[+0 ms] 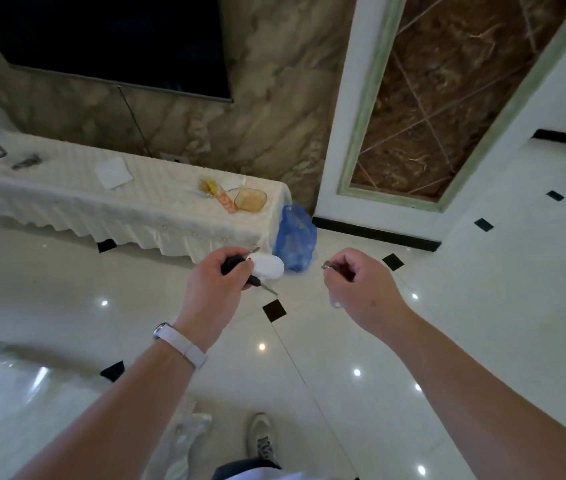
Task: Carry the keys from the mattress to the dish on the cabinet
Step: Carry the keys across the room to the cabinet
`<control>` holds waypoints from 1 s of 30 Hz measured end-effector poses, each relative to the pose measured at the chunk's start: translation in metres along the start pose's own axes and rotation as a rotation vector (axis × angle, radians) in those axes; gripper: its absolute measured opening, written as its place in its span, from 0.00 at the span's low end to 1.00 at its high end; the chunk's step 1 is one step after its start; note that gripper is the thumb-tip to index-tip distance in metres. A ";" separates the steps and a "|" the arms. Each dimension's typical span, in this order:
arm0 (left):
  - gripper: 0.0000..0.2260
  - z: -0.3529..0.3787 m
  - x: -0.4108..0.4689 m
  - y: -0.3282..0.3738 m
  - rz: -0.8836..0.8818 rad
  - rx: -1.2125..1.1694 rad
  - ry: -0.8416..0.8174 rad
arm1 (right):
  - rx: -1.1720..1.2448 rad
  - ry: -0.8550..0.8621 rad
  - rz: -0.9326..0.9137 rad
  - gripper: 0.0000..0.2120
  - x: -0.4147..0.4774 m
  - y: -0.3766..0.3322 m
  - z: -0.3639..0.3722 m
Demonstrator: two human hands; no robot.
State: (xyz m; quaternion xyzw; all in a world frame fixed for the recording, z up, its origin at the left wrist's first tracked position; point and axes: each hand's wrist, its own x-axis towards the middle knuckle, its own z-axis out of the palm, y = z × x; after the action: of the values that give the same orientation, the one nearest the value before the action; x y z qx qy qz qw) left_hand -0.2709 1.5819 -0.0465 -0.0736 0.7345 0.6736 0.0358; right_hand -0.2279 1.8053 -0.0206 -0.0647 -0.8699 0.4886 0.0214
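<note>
My left hand (pixel 215 289) is closed around a bunch of keys (pixel 264 266) with black heads and a white oval fob; a metal blade pokes out below the fingers. In my right hand (pixel 357 289), the fingers pinch a small metal key ring (pixel 329 265), and a pale tag hangs under the palm. Both hands hover over the floor, short of the cabinet. The amber glass dish (pixel 251 199) sits near the right end of the low cabinet (pixel 67 199), which is draped in a white cloth.
Beside the dish lie orange and yellow packets (pixel 221 195). A paper sheet (pixel 113 173) and dark small items (pixel 25 162) rest further left on the cabinet. A blue plastic bag (pixel 295 237) stands on the floor at the cabinet's right end. Glossy white tiles lie underfoot.
</note>
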 end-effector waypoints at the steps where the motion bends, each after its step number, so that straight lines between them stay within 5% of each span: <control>1: 0.07 -0.007 0.019 0.005 0.007 0.003 0.006 | -0.009 0.007 -0.015 0.04 0.019 -0.007 0.005; 12: 0.07 -0.032 0.154 0.037 0.027 0.092 0.093 | -0.040 -0.038 -0.079 0.05 0.176 -0.039 0.043; 30: 0.04 0.064 0.387 0.046 -0.161 -0.033 0.327 | 0.028 -0.320 -0.095 0.06 0.487 0.000 0.053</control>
State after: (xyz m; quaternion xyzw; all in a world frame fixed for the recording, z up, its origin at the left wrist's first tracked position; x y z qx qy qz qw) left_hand -0.6627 1.6258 -0.0658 -0.2413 0.7111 0.6596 -0.0317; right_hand -0.7156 1.8257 -0.0608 0.0555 -0.8574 0.5030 -0.0937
